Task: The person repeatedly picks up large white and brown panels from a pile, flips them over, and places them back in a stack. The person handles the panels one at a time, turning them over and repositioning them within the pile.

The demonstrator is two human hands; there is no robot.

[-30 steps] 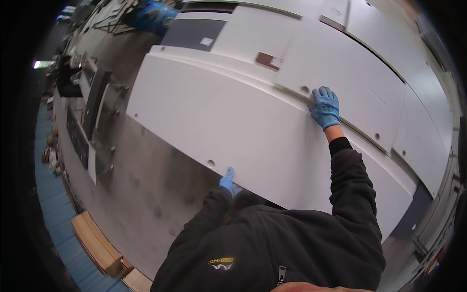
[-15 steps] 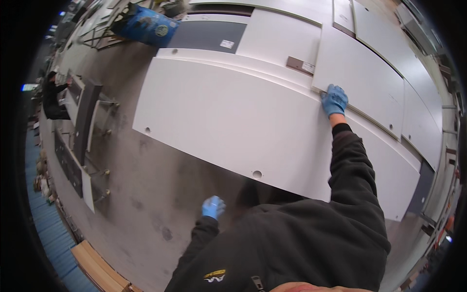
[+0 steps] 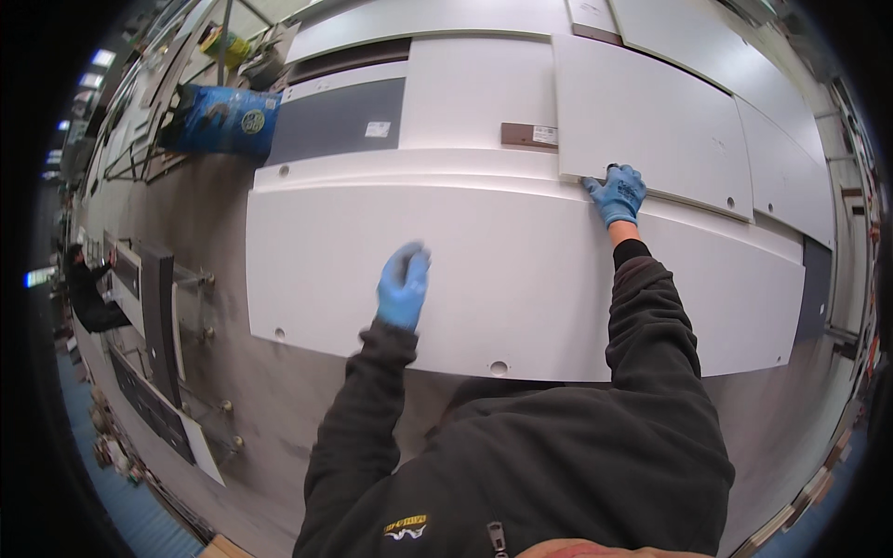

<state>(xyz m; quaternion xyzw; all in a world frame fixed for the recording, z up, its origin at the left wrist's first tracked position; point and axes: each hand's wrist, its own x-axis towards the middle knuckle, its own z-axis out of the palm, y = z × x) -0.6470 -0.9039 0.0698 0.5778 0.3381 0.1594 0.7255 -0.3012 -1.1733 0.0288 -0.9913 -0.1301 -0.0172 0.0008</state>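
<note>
A long white panel (image 3: pixel 484 270) with round holes along its near edge lies across the front of a stack. On the stack behind it rests a smaller white panel (image 3: pixel 651 121). My right hand (image 3: pixel 619 193), in a blue glove, grips the near edge of this smaller panel by its left corner, beside a dark hole. Over the left part of the long panel is my left hand (image 3: pixel 403 284), also gloved in blue. Its fingers are loosely bent, with a gap to the thumb, and nothing is in it.
Behind lie a dark grey panel (image 3: pixel 339 113) and a brown strip (image 3: pixel 528 135) with a label. A blue sack (image 3: pixel 223 121) stands at the far left. Further left, a person in dark clothes (image 3: pixel 93 288) handles panels beside a wheeled rack (image 3: pixel 160 316).
My left hand has risen from beside my body to above the long panel. The view has turned somewhat. My right hand stays at the smaller panel's near edge.
</note>
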